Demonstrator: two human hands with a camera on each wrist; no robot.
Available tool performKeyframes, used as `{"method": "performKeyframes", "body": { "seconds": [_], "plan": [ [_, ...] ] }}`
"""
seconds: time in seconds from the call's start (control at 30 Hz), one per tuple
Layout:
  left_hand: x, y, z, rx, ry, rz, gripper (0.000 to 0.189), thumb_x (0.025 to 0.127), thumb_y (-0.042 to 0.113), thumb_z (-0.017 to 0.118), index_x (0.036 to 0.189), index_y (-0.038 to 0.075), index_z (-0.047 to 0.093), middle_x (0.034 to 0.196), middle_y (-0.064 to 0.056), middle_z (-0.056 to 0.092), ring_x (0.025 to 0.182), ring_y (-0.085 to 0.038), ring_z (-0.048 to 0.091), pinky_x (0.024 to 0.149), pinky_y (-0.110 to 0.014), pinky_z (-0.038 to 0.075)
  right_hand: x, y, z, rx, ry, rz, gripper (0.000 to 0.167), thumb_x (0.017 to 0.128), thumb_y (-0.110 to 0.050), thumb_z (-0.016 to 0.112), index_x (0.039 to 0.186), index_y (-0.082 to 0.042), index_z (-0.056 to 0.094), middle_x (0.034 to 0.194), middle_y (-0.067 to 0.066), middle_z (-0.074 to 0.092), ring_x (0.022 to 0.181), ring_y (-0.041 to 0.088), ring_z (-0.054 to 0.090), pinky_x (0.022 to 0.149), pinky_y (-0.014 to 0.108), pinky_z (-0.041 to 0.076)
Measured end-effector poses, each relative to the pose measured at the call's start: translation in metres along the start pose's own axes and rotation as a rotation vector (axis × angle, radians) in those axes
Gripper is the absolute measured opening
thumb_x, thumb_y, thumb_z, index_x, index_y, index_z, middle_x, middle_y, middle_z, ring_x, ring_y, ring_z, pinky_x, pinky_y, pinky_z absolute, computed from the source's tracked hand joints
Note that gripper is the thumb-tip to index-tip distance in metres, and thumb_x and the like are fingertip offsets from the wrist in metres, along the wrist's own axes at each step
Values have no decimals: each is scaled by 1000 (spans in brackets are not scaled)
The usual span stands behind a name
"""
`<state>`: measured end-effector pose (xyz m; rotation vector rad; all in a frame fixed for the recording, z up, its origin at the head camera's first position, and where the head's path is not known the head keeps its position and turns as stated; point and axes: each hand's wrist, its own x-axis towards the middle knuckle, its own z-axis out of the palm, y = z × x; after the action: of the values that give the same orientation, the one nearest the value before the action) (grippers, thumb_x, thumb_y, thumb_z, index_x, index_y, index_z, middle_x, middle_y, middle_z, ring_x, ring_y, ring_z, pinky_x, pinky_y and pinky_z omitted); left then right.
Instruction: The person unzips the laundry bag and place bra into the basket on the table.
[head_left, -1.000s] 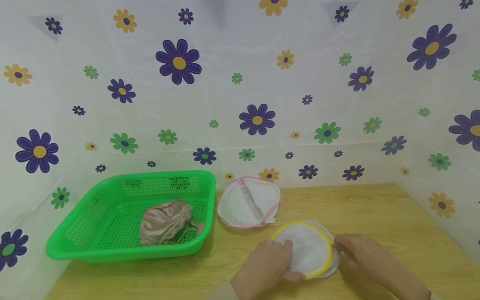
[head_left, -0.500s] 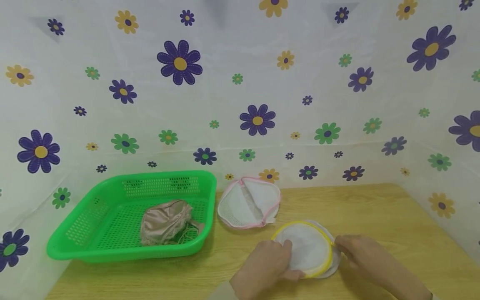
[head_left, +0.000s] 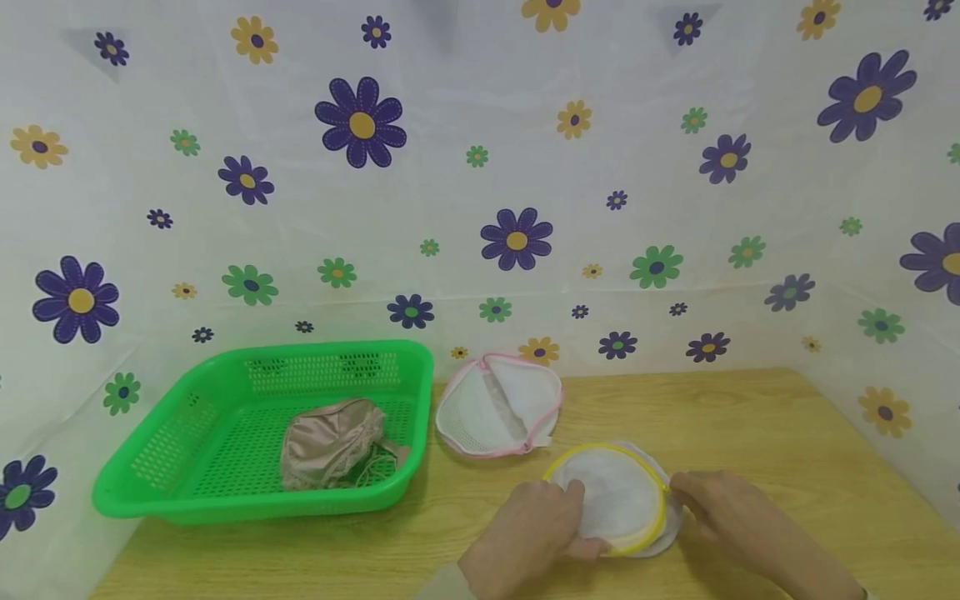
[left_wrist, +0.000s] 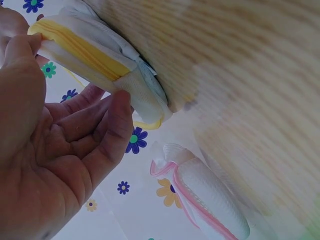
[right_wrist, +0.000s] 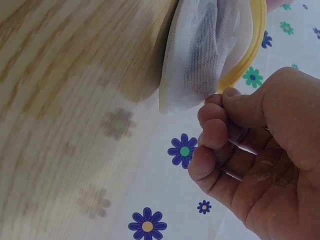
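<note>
A round white mesh laundry bag (head_left: 618, 504) with a yellow zipper band sits on the wooden table, front right in the head view. My left hand (head_left: 525, 533) grips its near left edge, thumb over the top; the left wrist view shows the fingers at the yellow zipper (left_wrist: 82, 47). At the bag's right side, my right hand (head_left: 738, 512) pinches the end of the yellow band between thumb and forefinger. The right wrist view shows this pinch beside the mesh wall (right_wrist: 195, 55), the other fingers curled. Whatever small piece lies inside the pinch is hidden.
Behind the bag lies a second white mesh laundry bag (head_left: 468, 417) with pink zipper trim, its opening gaping. A green plastic basket (head_left: 255, 510) stands at the left, holding a beige satin garment with lace (head_left: 330, 446). A flowered sheet (head_left: 450, 200) hangs behind the table (head_left: 787, 450).
</note>
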<state>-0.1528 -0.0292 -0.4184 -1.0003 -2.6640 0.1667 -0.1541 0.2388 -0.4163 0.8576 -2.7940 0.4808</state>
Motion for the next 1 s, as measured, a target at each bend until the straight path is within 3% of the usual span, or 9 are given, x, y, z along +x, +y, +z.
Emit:
{"method": "performKeyframes", "body": {
  "seconds": [0.3,0.7,0.83,1.0],
  "plan": [
    [1,0,1,-29,-26,-14,55,90,70,59,90,15,58,59,5,49,48,-8,37,45,-22,33,-1,1,-1,12,-35,19,23,89,3,65,85,-19,66,82,-8,73,67,-7,50,59,22,49],
    [2,1,2,36,8,-8,54,90,69,58,87,16,57,57,6,46,47,-7,34,43,-22,29,-4,-1,2,10,30,-10,21,91,1,66,84,-19,68,82,-8,74,67,-7,50,59,22,50],
    [2,1,2,24,2,-16,54,90,69,58,87,16,57,57,6,45,47,-7,34,43,-22,29,-5,-1,3,10,46,-9,21,91,1,65,84,-19,69,82,-7,75,66,-7,49,58,22,49],
    [3,1,3,12,-2,-18,53,91,69,57,86,16,56,57,6,45,47,-7,34,42,-22,29,-5,-1,3,-5,62,-21,21,91,0,66,83,-19,67,83,-6,75,68,-5,56,59,22,52]
  ]
}}
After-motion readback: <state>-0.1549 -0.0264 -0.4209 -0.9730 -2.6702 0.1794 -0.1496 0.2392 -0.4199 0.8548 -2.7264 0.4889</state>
